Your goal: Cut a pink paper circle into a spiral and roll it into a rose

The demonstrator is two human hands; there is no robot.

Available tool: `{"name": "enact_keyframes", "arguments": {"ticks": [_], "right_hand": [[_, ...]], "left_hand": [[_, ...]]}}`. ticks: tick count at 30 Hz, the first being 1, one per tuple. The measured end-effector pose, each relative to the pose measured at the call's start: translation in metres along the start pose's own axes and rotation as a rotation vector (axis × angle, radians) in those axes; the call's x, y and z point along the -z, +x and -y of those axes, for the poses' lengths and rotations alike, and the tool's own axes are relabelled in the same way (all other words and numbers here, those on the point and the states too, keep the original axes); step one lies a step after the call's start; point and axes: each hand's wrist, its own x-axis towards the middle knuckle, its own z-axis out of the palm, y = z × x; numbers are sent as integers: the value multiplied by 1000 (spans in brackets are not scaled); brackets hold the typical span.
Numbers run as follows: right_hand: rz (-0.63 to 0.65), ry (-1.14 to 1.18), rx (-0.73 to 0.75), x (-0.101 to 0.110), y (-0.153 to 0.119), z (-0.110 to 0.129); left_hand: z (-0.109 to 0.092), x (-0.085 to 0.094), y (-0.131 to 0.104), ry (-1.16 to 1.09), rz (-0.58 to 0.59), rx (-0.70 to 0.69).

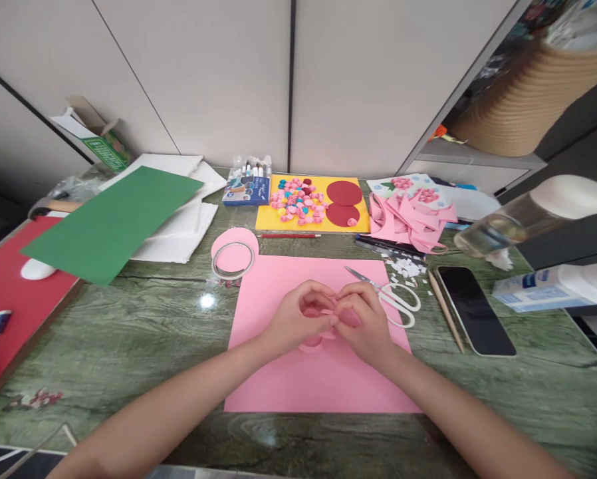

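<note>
Above a large pink paper sheet (278, 386), my left hand (298, 316) and my right hand (365, 322) meet with fingertips pinched together. Between them is a thin pink paper strip (311, 344), part of which curls below the fingers. Its pinched end is mostly hidden by the fingers. White-handled scissors (401, 306) lie just right of my right hand, blades partly over the sheet. Left of the hands, pink paper circles (235, 241) lie with a roll of tape (219, 271) resting on them.
At the back, a yellow sheet (268, 221) carries many small rolled paper flowers (298, 203) and dark red circles (344, 193). Pink scraps (408, 219) are piled beside it. A phone (475, 309), wooden stick (445, 309), bottle (518, 223) and glue bottle (552, 286) stand or lie right; green paper (116, 223) lies left.
</note>
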Motion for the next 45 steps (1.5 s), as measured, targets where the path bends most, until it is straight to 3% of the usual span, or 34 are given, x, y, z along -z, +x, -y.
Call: {"name": "enact_keyframes", "arguments": {"ticks": [8, 12, 21, 32, 41, 45], "right_hand": [[19, -13, 37, 1, -2, -3], [70, -26, 55, -1, -4, -5], [-46, -62, 17, 0, -1, -3], [-25, -34, 17, -1, 0, -2], [21, -40, -11, 1, 0, -2], [52, -62, 36, 0, -2, -6]], "left_hand": [[-1, 4, 3, -162, -22, 96], [4, 5, 5, -134, -49, 35], [1, 3, 2, -64, -42, 48], [-2, 0, -2, 100, 35, 3], [1, 6, 3, -172, -64, 130], [0, 7, 3, -191, -65, 130]]}}
